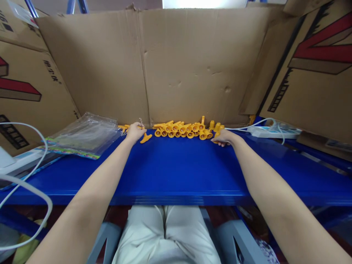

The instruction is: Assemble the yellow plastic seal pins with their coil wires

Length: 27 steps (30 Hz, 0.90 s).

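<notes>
My left hand (134, 132) is at the back left of the blue table, its fingers closed around a yellow corkscrew whose metal spiral (140, 122) sticks up. Just beside those fingers lies a yellow T-shaped handle (146, 138). More yellow corkscrew handles (122, 127) are partly hidden behind the hand. At the back right, my right hand (225, 137) has its fingers curled on a yellow plastic sleeve (217, 135), mostly covered by the hand. Several upright yellow sleeves (212, 124) stand next to it. Between my hands lies a stacked row of yellow funnel-ended pieces (178, 129), open ends facing me.
A tall cardboard panel (198, 66) closes off the back of the blue table (176, 168). Clear plastic bags (85, 135) lie at left, near a white cable (41, 190). A white power strip (272, 132) with cables sits at right. Printed cardboard boxes (319, 99) flank both sides.
</notes>
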### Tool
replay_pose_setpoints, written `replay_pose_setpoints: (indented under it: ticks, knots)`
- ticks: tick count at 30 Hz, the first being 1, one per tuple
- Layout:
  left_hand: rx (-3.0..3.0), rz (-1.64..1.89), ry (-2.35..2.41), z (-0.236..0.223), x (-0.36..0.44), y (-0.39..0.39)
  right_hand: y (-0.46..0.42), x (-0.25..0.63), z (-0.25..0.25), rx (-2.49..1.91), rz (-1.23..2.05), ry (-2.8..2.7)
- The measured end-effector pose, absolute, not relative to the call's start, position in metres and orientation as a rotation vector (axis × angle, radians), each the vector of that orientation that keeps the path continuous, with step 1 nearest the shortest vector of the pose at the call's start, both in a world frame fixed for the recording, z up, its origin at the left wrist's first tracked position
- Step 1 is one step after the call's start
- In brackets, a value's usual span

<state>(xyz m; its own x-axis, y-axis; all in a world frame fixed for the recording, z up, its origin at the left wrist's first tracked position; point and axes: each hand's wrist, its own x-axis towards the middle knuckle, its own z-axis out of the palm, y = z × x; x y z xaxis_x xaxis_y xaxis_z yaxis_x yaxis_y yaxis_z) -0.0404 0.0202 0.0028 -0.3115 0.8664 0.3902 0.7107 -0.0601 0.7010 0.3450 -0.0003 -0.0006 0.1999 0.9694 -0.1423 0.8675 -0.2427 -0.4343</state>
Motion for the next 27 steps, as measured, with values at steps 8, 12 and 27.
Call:
replay_pose_setpoints:
  ticks: [8,12,27]
  knots:
    - [1.790,1.115,1.929,-0.016,-0.040,0.013,0.000,0.343,-0.003,-2.195,0.545,-1.711]
    - [1.985,0.953,1.922,-0.015,-0.043,0.011,0.003,0.343,-0.005,-2.195,0.479,-1.731]
    - [2.280,0.612,2.173,-0.009,-0.033,-0.001,-0.008,0.331,0.013,-2.204,-0.155,-1.699]
